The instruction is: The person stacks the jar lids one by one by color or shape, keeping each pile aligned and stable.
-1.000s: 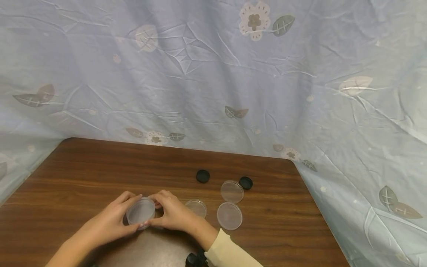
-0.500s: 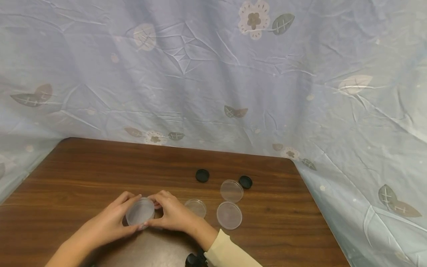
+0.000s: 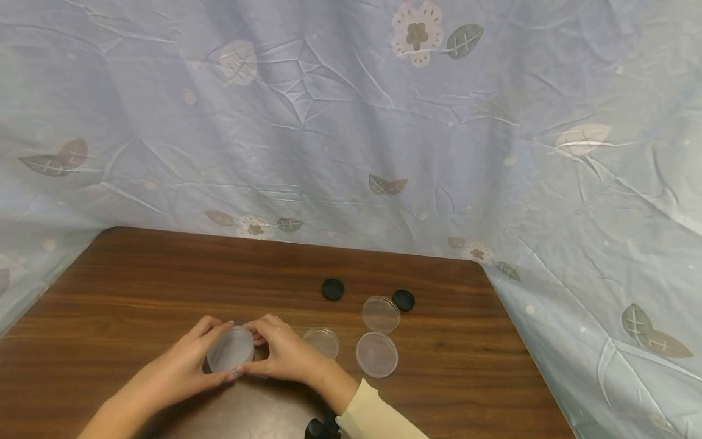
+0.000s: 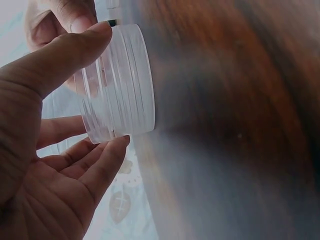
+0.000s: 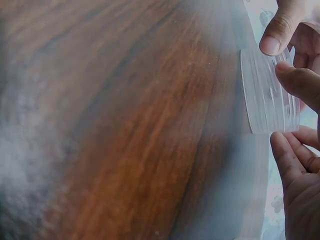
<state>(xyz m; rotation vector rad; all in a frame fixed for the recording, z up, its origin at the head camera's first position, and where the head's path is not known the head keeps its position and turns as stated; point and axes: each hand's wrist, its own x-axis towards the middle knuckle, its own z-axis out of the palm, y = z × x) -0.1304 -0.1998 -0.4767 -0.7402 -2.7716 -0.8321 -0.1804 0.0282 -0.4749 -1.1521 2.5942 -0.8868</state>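
Between my two hands is a stack of clear round petri dishes (image 3: 231, 349), its flat top facing up. In the left wrist view several ridged layers of the petri dish stack (image 4: 125, 85) show from the side, its base at the wooden tabletop. My left hand (image 3: 178, 369) grips its left side, thumb at the near rim and fingers round the far side. On the right, my right hand (image 3: 285, 350) holds it the same way, as the right wrist view shows with its thumb on the wall of the stack (image 5: 260, 100).
Right of my hands lie three clear round dishes or lids: one (image 3: 323, 342) close by the right forearm, one (image 3: 377, 355) farther right, one (image 3: 381, 314) behind that. Two black round caps (image 3: 333, 289) (image 3: 403, 300) lie farther back. A patterned curtain (image 3: 329, 134) surrounds the brown table (image 3: 192, 262).
Both hands and the petri dish stack stay nearly in place. The thumbs have shifted slightly at the near rim and stand a little farther apart.
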